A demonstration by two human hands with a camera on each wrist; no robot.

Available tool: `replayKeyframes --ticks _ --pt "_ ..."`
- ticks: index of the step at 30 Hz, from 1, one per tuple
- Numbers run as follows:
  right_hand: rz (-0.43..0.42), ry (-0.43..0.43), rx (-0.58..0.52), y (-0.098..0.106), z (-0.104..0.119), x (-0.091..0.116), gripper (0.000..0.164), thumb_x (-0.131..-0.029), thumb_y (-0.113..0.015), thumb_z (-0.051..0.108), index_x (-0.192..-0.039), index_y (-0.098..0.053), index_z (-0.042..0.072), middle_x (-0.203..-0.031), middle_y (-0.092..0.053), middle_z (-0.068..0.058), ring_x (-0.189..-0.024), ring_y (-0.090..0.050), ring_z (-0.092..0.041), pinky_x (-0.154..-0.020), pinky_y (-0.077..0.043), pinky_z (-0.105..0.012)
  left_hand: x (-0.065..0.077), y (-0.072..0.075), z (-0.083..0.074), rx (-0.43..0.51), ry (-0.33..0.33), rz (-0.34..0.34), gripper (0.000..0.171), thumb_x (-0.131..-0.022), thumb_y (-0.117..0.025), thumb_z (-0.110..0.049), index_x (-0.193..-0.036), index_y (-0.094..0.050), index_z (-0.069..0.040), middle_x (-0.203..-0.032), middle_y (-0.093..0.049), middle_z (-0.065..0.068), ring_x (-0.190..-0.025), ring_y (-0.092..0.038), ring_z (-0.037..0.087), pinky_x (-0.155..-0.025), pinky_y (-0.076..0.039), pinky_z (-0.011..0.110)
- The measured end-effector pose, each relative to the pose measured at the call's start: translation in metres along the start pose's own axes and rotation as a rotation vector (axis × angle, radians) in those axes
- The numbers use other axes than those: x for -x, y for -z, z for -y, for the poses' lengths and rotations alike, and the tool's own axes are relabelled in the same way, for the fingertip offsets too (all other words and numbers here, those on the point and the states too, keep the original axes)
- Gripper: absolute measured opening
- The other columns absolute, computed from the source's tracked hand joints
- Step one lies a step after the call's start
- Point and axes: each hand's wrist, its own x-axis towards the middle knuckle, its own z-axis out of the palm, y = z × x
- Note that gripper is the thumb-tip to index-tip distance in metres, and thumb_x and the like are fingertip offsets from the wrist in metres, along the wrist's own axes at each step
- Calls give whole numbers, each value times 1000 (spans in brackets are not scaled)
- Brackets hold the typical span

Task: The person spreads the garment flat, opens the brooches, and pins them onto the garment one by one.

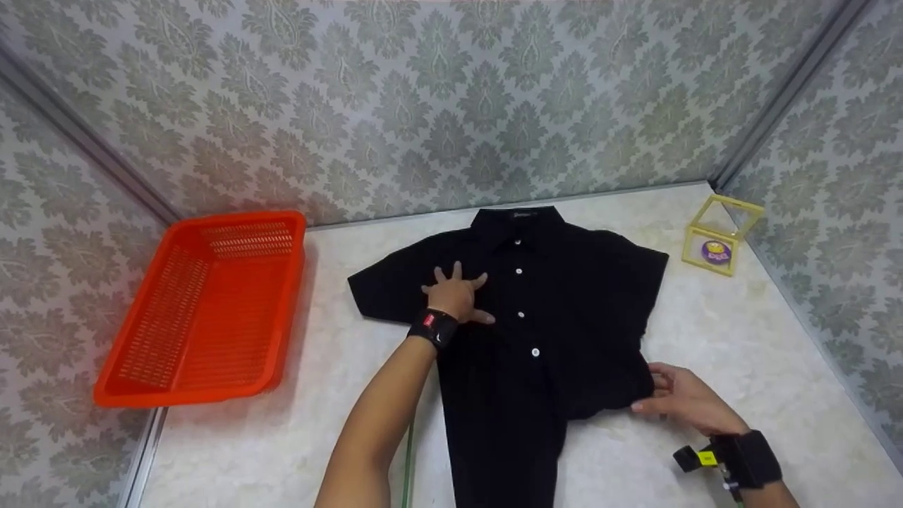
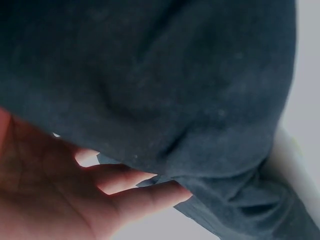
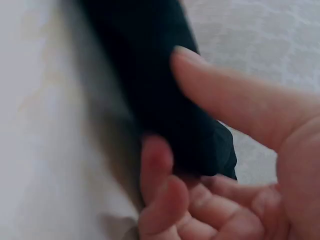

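Note:
A black short-sleeved button-up shirt (image 1: 592, 303) lies spread front up on the table, collar toward the back wall and white buttons down its middle. My left hand (image 1: 455, 296) rests on the chest at the left side, fingers spread. In the left wrist view, dark cloth (image 2: 150, 85) hides part of my left palm (image 2: 55, 185). At the shirt's lower right edge, my right hand (image 1: 681, 396) pinches the fabric. The right wrist view has the thumb (image 3: 215, 90) on one side of the black cloth (image 3: 155, 90) and curled fingers on the other.
An orange plastic basket (image 1: 282, 339) stands at the left. Toward the back right corner lies an open yellow-framed clear case (image 1: 714, 201) with a purple and yellow round item (image 1: 716, 252). Patterned walls (image 1: 451, 106) enclose the table (image 1: 762, 339). A thin green line (image 1: 408, 458) runs beside the left forearm.

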Motion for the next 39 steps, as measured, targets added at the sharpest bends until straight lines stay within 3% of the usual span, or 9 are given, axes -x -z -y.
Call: replayKeyframes --ticks 7,11,15,19,23,27,31,34,39 --pt "-81 64 67 -1 -8 4 53 -91 -74 13 -133 -55 -15 -117 -70 -13 -93 -65 -10 -76 -52 -25 0 -1 0 -9 -9 -11 98 -72 -75 -70 -155 -35 -39 -164 -20 21 -144 -19 57 -99 -34 76" --pt "-92 122 -41 2 -17 12 32 -97 -66 11 -113 -59 -15 -98 -67 -1 -87 -59 -8 -77 -50 -25 0 -2 0 -6 -11 -10 97 -72 -75 -69 -155 -36 -39 -164 -19 21 -143 -19 58 -99 -34 76" --pt "22 192 -234 8 -26 23 7 -102 -54 4 -101 -57 -2 -90 -59 4 -85 -56 -10 -78 -48 -26 0 -1 0 0 -4 -9 97 -71 -76 -69 -155 -36 -39 -164 -20 21 -143 -19 58 -99 -33 77" --pt "161 297 -484 14 -32 33 28 -105 -34 -5 -107 -60 5 -102 -63 3 -97 -59 -10 -87 -47 -25 1 -1 0 -1 -5 0 97 -72 -75 -69 -155 -35 -39 -164 -19 20 -144 -18 58 -100 -33 76" --pt "240 368 -593 10 -32 35 37 -107 -24 -4 -119 -58 5 -116 -66 -1 -110 -61 -13 -97 -45 -27 0 -1 1 4 4 12 97 -72 -74 -70 -155 -34 -40 -165 -18 19 -145 -17 56 -101 -33 75" --pt "240 360 -495 1 -33 32 37 -102 -37 -10 -130 -52 8 -122 -68 -5 -112 -63 -14 -95 -49 -26 -3 -2 1 6 10 25 97 -73 -74 -70 -155 -33 -41 -165 -16 19 -145 -15 56 -102 -32 75" --pt "175 239 -245 -3 -31 33 56 -92 -61 -12 -143 -39 -10 -124 -68 -12 -111 -65 -16 -92 -53 -28 -4 -2 2 9 6 37 98 -72 -74 -70 -155 -32 -41 -165 -14 19 -145 -14 57 -102 -31 76" --pt "126 192 -15 -5 -29 34 62 -87 -72 -3 -139 -42 -18 -119 -69 -15 -105 -68 -18 -89 -55 -28 -3 -2 3 15 10 39 98 -72 -74 -70 -155 -32 -41 -165 -14 20 -145 -14 57 -102 -31 76" --pt "60 229 148 -2 -31 38 34 -90 -71 2 -123 -66 -7 -113 -73 -10 -98 -68 -12 -83 -52 -23 -3 -1 6 16 13 28 98 -72 -74 -69 -155 -33 -40 -165 -15 19 -145 -15 56 -102 -31 75"
